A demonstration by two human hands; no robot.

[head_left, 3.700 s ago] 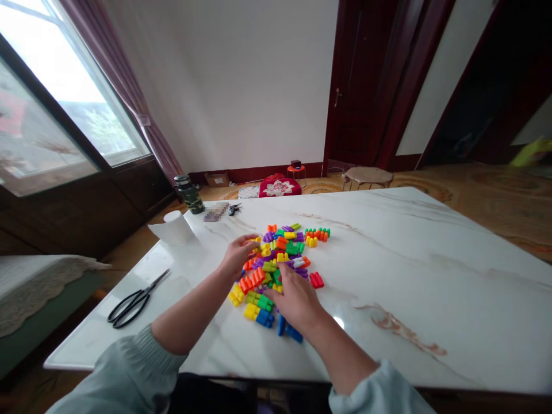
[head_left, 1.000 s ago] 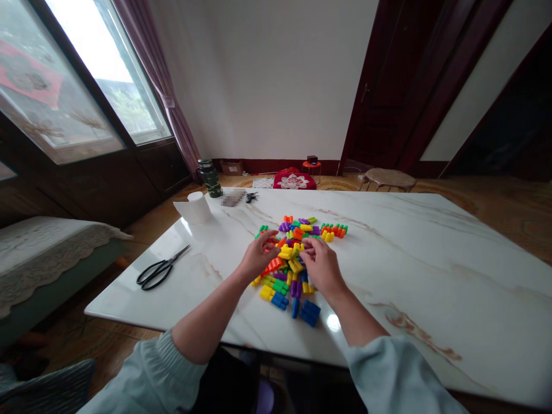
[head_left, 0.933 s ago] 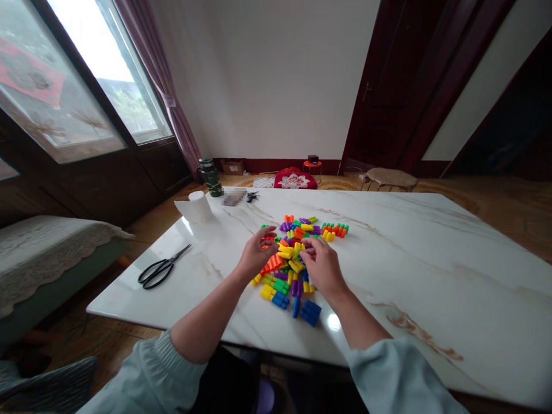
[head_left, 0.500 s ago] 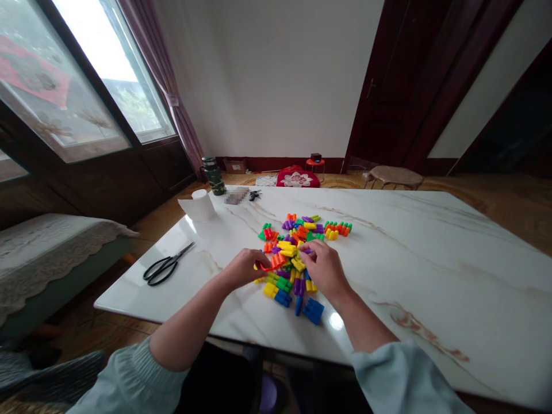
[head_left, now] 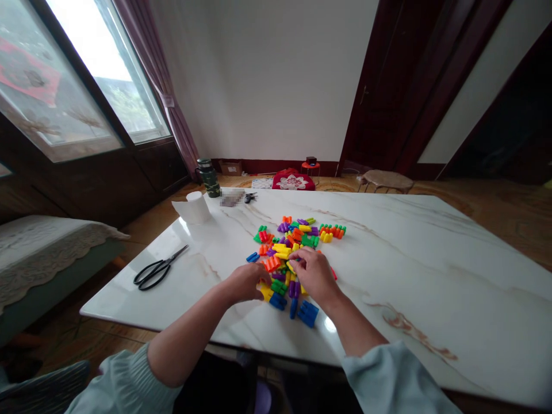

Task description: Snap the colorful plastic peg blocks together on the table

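A heap of coloured plastic building blocks lies on the white marble table. My left hand rests at the heap's near left edge, fingers curled on a yellow block. My right hand is over the middle of the heap, fingertips pinched among the yellow and purple pieces; what they hold is hidden. Blue blocks lie just in front of my right wrist. An orange ridged piece sits between my hands.
Black scissors lie at the table's left edge. A white paper roll, a dark green flask and small keys stand at the far left corner. A stool and a red cushion are on the floor beyond.
My left hand has drawn back from the middle of the heap to its near left edge and closed on a yellow block. My right hand has shifted slightly nearer me.
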